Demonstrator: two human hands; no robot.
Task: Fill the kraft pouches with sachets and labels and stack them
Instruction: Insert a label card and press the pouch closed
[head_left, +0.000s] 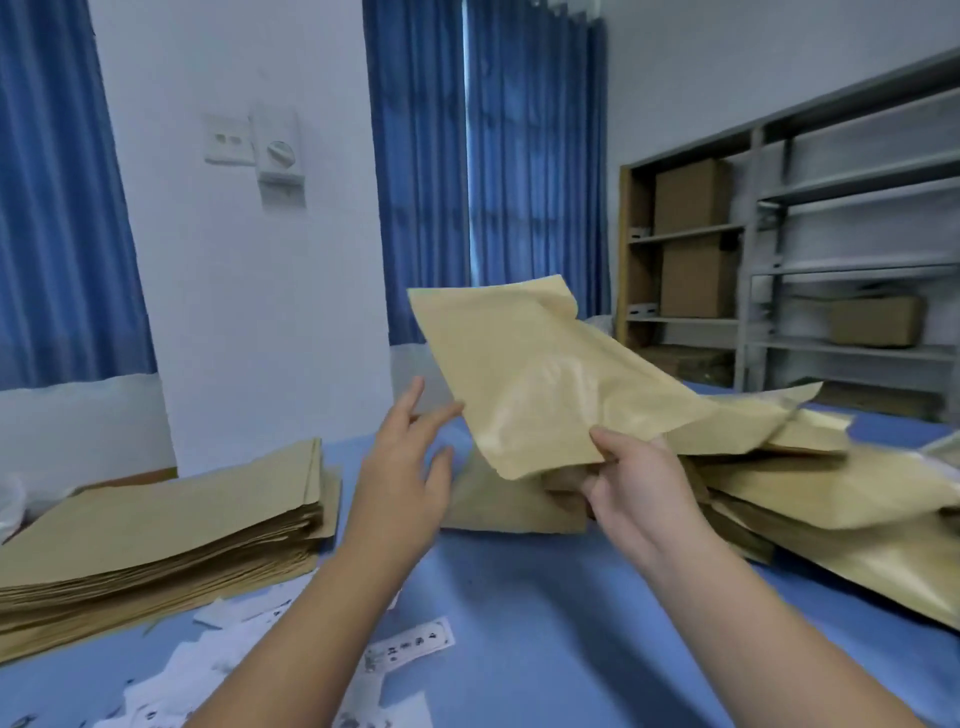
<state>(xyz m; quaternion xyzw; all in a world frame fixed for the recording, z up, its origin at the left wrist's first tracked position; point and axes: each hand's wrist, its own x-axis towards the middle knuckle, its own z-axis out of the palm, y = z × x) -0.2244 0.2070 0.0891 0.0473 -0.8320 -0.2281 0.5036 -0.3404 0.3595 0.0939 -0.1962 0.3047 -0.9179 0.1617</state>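
My right hand (631, 486) pinches the lower corner of a kraft pouch (524, 371) and holds it up, tilted, above the blue table (545, 613). My left hand (408, 470) is open with spread fingers, just left of the pouch's lower edge; its fingertips are close to the edge, and whether they touch it is unclear. A neat, thick stack of flat kraft pouches (156, 540) lies at the left. A loose heap of pouches (831, 499) lies at the right. White printed labels (410, 647) are scattered on the table near my left forearm.
One more pouch (498, 506) lies flat under my hands. Metal shelves with cardboard boxes (691, 197) stand at the back right. Blue curtains and a white wall are behind the table.
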